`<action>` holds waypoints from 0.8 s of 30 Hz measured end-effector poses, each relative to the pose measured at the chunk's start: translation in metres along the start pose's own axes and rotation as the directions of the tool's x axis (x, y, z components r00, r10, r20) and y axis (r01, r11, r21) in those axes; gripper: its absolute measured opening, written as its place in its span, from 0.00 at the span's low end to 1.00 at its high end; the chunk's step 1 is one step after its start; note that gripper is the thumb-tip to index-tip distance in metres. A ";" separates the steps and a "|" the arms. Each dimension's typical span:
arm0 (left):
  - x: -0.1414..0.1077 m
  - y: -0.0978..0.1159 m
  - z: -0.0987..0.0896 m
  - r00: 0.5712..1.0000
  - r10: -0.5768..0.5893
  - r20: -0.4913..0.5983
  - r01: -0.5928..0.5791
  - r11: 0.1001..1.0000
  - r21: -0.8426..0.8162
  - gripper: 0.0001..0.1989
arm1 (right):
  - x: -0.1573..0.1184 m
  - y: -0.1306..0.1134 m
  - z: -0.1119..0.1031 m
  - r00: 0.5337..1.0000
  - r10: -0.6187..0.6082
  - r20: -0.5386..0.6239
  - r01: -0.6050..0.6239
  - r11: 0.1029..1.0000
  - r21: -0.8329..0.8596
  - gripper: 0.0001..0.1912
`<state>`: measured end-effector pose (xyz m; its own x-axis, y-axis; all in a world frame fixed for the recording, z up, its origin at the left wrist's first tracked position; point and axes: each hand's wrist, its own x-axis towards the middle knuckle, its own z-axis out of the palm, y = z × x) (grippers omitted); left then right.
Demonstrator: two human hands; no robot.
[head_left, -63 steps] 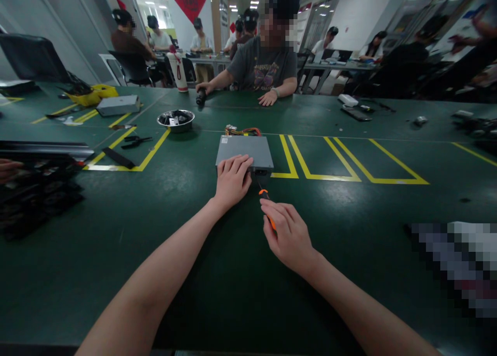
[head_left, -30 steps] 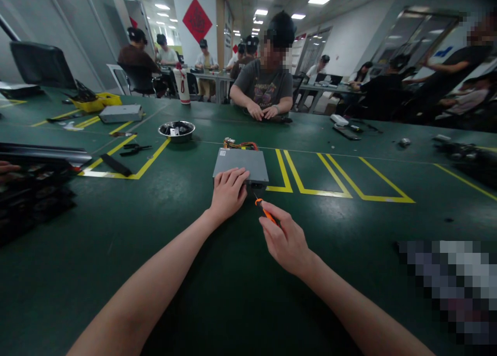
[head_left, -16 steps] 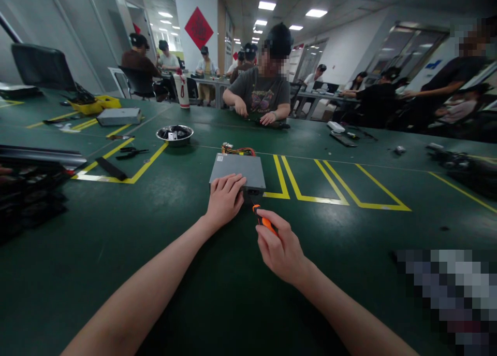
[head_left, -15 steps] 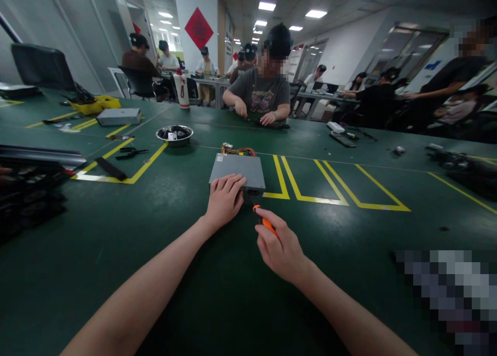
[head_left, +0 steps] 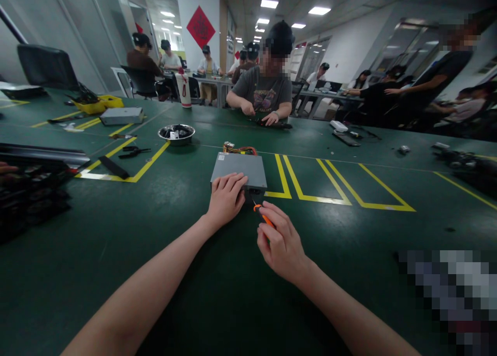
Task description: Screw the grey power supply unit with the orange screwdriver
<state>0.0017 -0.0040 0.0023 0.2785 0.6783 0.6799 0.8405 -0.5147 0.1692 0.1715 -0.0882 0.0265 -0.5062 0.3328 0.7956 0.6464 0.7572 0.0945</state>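
Observation:
A grey metal computer power supply (head_left: 243,165) lies flat on the green table, with a bundle of coloured cables (head_left: 237,148) coming out at its far side. My left hand (head_left: 227,198) is laid over its near left part, fingers on top and thumb down at the near face, holding it. Just in front of that face, my right hand (head_left: 282,244) is closed around a screwdriver (head_left: 267,221) with an orange and black handle. Its thin shaft points at the near face by the dark socket. Whether the tip touches the unit I cannot tell.
A steel bowl (head_left: 176,133) with dark parts stands beyond on the left, near another grey metal box (head_left: 121,115) and a yellow tray (head_left: 99,104). Dark parts (head_left: 33,200) are piled at the left edge. Opposite sits a co-worker (head_left: 263,89). Yellow tape (head_left: 324,200) marks the table.
The fingers of my right hand have shifted along the screwdriver handle, and its tip looks slightly farther from the power supply. My left hand keeps its place on the unit. The view has moved slightly.

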 end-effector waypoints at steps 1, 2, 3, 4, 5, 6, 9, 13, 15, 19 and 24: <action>0.000 0.000 0.000 1.000 -0.001 0.002 0.001 1.000 0.001 0.17 | 0.001 0.000 -0.001 1.000 0.001 0.001 -0.001 1.000 -0.020 0.15; 0.000 0.000 0.000 1.000 -0.002 0.004 0.002 1.000 0.001 0.17 | 0.001 0.000 -0.001 1.000 0.001 0.011 0.000 0.999 -0.041 0.14; 0.000 0.000 0.001 1.000 -0.003 0.004 0.003 1.000 0.000 0.17 | 0.001 -0.001 -0.001 1.000 -0.001 0.019 0.002 0.999 -0.055 0.14; 0.000 0.000 0.001 1.000 -0.004 0.004 0.004 1.000 0.000 0.17 | 0.000 -0.001 -0.001 1.000 -0.002 0.026 0.003 0.998 -0.055 0.15; 0.000 0.000 0.001 1.000 -0.006 0.003 0.006 1.000 -0.001 0.17 | 0.000 -0.002 -0.001 1.000 -0.009 0.028 0.010 0.999 -0.044 0.16; 0.000 0.000 0.001 1.000 -0.007 0.002 0.007 1.000 -0.001 0.17 | -0.001 -0.003 0.000 0.999 -0.018 0.027 0.019 0.999 -0.030 0.18; 0.000 0.000 0.002 1.000 -0.007 0.000 0.007 1.000 0.002 0.17 | 0.000 -0.006 0.001 1.000 -0.022 0.020 0.023 0.999 -0.024 0.17; 0.000 0.000 0.001 1.000 -0.007 -0.004 0.007 1.000 0.008 0.17 | 0.006 -0.010 -0.001 1.000 0.028 0.001 -0.028 0.995 -0.101 0.11; 0.000 0.000 0.001 1.000 -0.009 -0.002 0.009 1.000 0.008 0.17 | 0.007 -0.010 -0.002 0.999 0.042 0.001 -0.042 0.992 -0.120 0.12; -0.001 0.000 0.000 1.000 -0.011 0.006 0.011 1.000 0.007 0.17 | 0.001 -0.007 -0.001 1.000 0.019 -0.001 -0.020 0.998 -0.056 0.20; -0.001 0.000 0.000 1.000 -0.014 0.012 0.014 1.000 0.003 0.17 | -0.001 -0.006 0.004 0.999 0.028 -0.025 -0.027 0.999 0.039 0.19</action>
<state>0.0016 -0.0050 0.0017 0.2720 0.6915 0.6692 0.8458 -0.5035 0.1765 0.1657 -0.0911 0.0229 -0.4733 0.3393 0.8129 0.6368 0.7694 0.0496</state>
